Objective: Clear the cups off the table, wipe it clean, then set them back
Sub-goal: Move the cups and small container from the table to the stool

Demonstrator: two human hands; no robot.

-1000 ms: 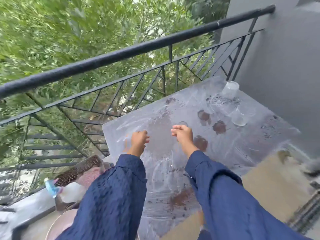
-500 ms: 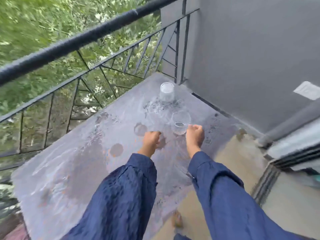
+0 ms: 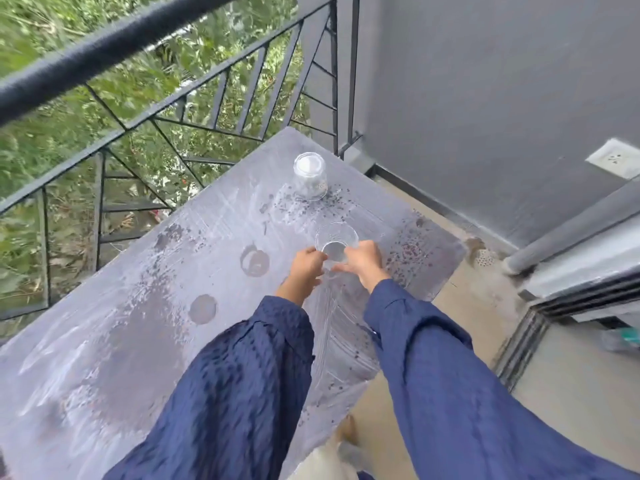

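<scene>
Balcony. Grey worktop [image 3: 104, 358] runs along a black railing [image 3: 104, 46], and its far corner sits close to a grey wall [image 3: 485, 98]. Green foliage [image 3: 52, 150] shows beyond the bars.

Cups: two, both clear, both on the far half of the worktop.
- Upright cup [image 3: 336, 237]: mouth up, near the right edge, between the two hands.
- Inverted cup [image 3: 309, 176]: mouth down, near the far corner, well apart from the hands. Dark specks lie scattered around its rim.

Hands:
- Left hand [image 3: 306, 268]: fingers curled against the left wall of the upright cup.
- Right hand [image 3: 363, 263]: curled round the cup's right wall, thumb reaching left along its base.
- Both hold the one cup between them. The wall is transparent and the frame is soft, so I cannot tell whether the base stands on the worktop or is just clear of it.

Surface: white streaky smears over most of it, with dark grit thickest toward the right edge. A dark ring mark [image 3: 254, 261] lies just left of the left hand. A solid round patch [image 3: 202, 308] lies nearer the front, left of the forearm.

Other: dark blue sleeves [image 3: 242, 393] cover both forearms. A white wall socket [image 3: 614, 162] is on the wall at right. On the beige floor [image 3: 467, 323] there is a small drain [image 3: 485, 259] just off the worktop's right corner.
</scene>
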